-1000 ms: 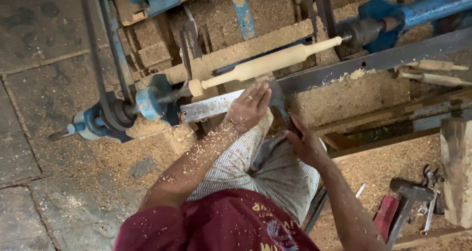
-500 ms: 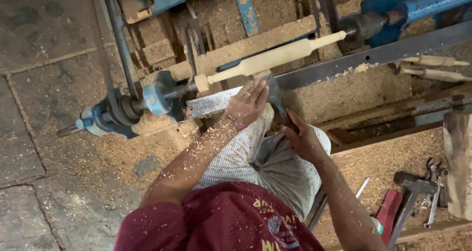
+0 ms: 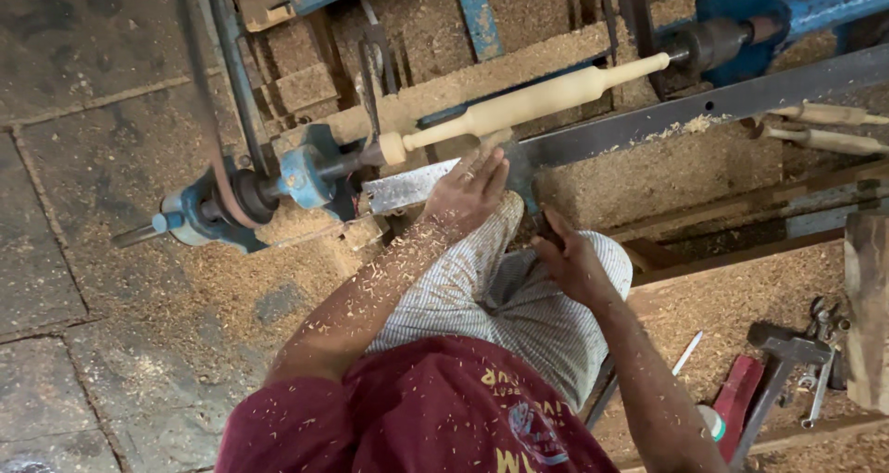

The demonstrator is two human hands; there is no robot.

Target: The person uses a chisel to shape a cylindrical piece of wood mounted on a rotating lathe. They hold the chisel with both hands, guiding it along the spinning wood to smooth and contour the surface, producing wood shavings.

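Note:
A pale turned wooden spindle is mounted on a blue lathe, running from its left head to the dark tailstock. My left hand rests on the grey metal tool rest just below the spindle, fingers pressing a dark chisel against the wood. My right hand grips the chisel's handle end lower down, over my knee. Wood shavings stick to my left forearm.
Sawdust covers the floor and lathe bed. A long steel bar runs under the spindle. Two finished turned pieces lie at the right. A hammer, a red tool and wrenches lie at lower right beside a wooden block.
The view has shifted slightly, with the lathe and spindle a little lower in frame. Both hands keep their hold on the chisel at the spindle.

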